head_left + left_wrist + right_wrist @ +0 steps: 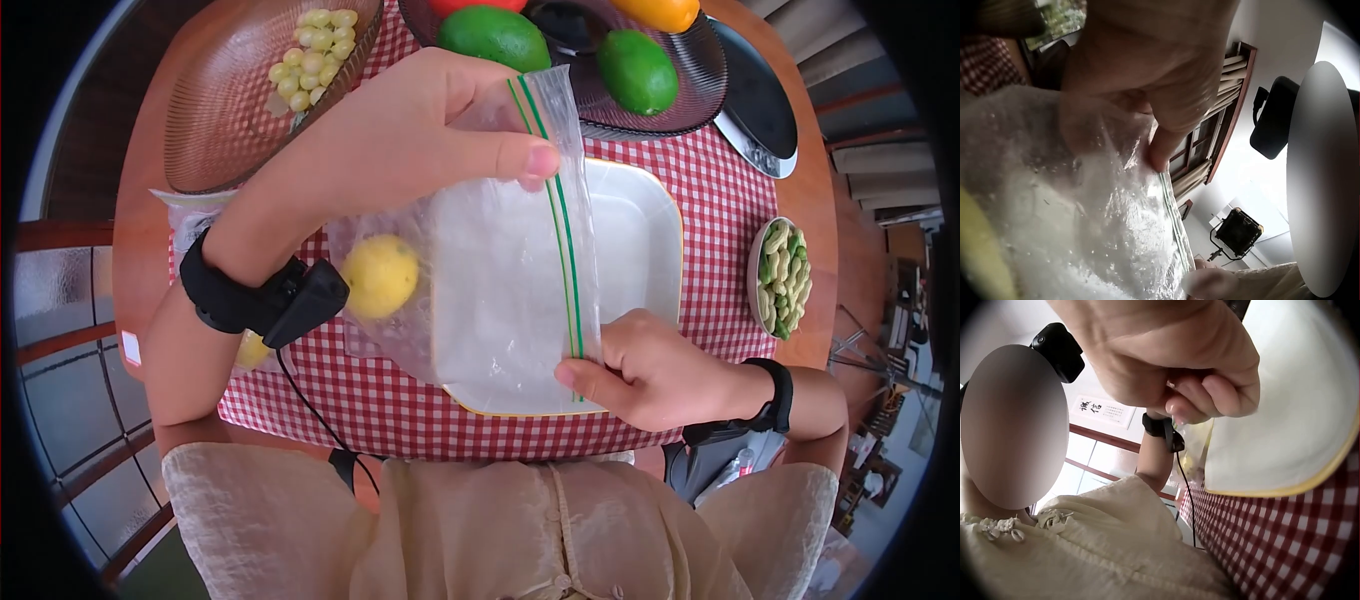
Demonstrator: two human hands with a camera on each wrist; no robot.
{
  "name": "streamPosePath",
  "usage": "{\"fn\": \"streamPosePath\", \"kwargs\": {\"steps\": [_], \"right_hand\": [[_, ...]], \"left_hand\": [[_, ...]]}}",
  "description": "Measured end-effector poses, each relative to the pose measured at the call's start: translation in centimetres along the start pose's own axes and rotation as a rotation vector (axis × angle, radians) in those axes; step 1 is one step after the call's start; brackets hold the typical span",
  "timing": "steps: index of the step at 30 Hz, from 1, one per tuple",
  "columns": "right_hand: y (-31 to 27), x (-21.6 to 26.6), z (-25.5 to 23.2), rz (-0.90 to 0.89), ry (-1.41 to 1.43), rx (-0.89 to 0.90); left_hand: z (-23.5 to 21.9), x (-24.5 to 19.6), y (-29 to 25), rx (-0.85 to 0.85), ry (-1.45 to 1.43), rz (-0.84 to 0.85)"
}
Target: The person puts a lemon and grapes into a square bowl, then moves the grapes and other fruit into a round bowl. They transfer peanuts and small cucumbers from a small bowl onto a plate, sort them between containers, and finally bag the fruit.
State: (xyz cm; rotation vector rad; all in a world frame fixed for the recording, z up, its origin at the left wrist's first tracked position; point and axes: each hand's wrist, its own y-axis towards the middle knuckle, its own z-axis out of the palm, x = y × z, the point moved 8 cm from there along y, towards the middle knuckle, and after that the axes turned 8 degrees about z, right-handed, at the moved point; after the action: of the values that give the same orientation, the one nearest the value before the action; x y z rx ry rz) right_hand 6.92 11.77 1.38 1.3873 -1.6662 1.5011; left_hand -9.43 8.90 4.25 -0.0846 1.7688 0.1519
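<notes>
A clear zip bag (500, 260) with a green-striped zip edge is stretched over a white dish (640, 230) that has a yellow rim. Inside the bag's left part lies a lemon (380, 277). My left hand (430, 135) pinches the far end of the zip edge, thumb on top. With thumb and curled fingers, my right hand (655, 370) grips the near end. The left wrist view shows the wrinkled plastic (1097, 206) hanging below the left hand (1141, 75). From the right wrist, curled fingers (1213, 397) appear in front of the white dish.
Grapes (315, 55) lie in a ribbed bowl (215, 125) at far left. A dark glass bowl (700, 95) holds green fruits (638, 72). Peanuts fill a small bowl (755, 290) at right, near a black plate (755, 100). A cable (310, 400) trails from the left wrist over the checked cloth (400, 420).
</notes>
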Motion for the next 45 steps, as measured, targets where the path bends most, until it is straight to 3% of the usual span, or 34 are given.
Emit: {"fn": "streamPosePath", "kwargs": {"steps": [4, 7, 12, 14, 16, 17, 19, 21, 22, 23, 24, 26, 29, 30, 31, 33, 35, 36, 40, 42, 45], "right_hand": [[-0.3, 0.2, 0.1, 0.069, 0.001, 0.001], [-0.6, 0.4, 0.7, 0.132, 0.033, 0.148], [-0.4, 0.1, 0.3, 0.042, 0.001, 0.003], [-0.6, 0.4, 0.4, 0.005, -0.078, 0.036], [-0.2, 1.4, 0.2, -0.053, -0.163, 0.147], [-0.3, 1.8, -0.4, -0.023, -0.179, 0.128], [0.1, 3.8, -0.8, -0.035, -0.203, 0.111], [0.7, 4.9, -2.6, 0.058, -0.202, -0.131], [1.3, 4.9, -2.7, 0.039, -0.204, -0.133], [2.0, 5.7, -3.2, -0.111, -0.269, -0.196], [2.2, 6.8, -3.6, -0.259, -0.333, -0.258], [2.6, 7.7, -3.5, -0.315, -0.326, -0.238], [3.0, 9.0, -3.3, -0.399, -0.246, -0.246], [3.2, 9.0, -3.2, -0.364, -0.188, -0.230], [3.4, 8.9, -3.2, -0.330, -0.132, -0.215], [3.5, 9.7, -3.1, -0.358, -0.182, -0.209], [3.4, 10.1, -3.1, -0.385, -0.230, -0.206], [3.7, 9.6, -3.3, -0.314, -0.235, -0.196], [4.4, 9.2, -3.3, -0.172, -0.188, -0.187], [4.5, 9.3, -3.2, -0.173, -0.181, -0.189], [4.9, 9.4, -2.9, -0.222, -0.095, -0.222]], "left_hand": [[0.0, 0.3, 0.0, 0.002, -0.009, -0.014], [-0.3, 0.3, -0.1, -0.031, 0.024, -0.006], [-0.4, 0.3, 0.1, -0.067, -0.068, 0.052], [-1.0, 0.0, -0.6, -0.085, -0.066, 0.041], [-0.7, -1.4, -1.3, 0.014, 0.102, 0.027], [-1.0, -1.6, -1.7, -0.013, 0.159, 0.007], [-1.8, -1.4, -2.7, -0.195, -0.142, 0.001], [-2.1, -2.0, -4.0, -0.245, -0.097, 0.021], [-2.2, -2.5, -4.4, -0.273, -0.088, 0.047], [-2.9, -3.6, -5.2, -0.353, 0.119, 0.103], [-3.3, -4.0, -5.8, -0.356, 0.128, 0.107], [-5.4, -8.2, -9.1, -0.662, 0.982, 0.322], [-8.7, -8.6, -12.8, -0.643, 1.481, -0.185], [-10.2, -7.7, -14.2, -0.614, 1.554, -0.404], [-10.9, -7.7, -15.2, -0.619, 1.555, -0.412], [-12.9, -5.0, -17.7, -0.451, 1.514, -0.824], [-12.7, -3.9, -18.8, -0.384, 1.430, -0.831], [-12.2, -2.9, -19.2, -0.312, 1.342, -0.831], [-10.7, -1.1, -19.3, -0.374, 1.289, -0.775], [-9.9, -1.2, -18.9, -0.462, 1.382, -0.714], [-8.9, -0.1, -19.1, -0.406, 1.389, -0.789]]}}
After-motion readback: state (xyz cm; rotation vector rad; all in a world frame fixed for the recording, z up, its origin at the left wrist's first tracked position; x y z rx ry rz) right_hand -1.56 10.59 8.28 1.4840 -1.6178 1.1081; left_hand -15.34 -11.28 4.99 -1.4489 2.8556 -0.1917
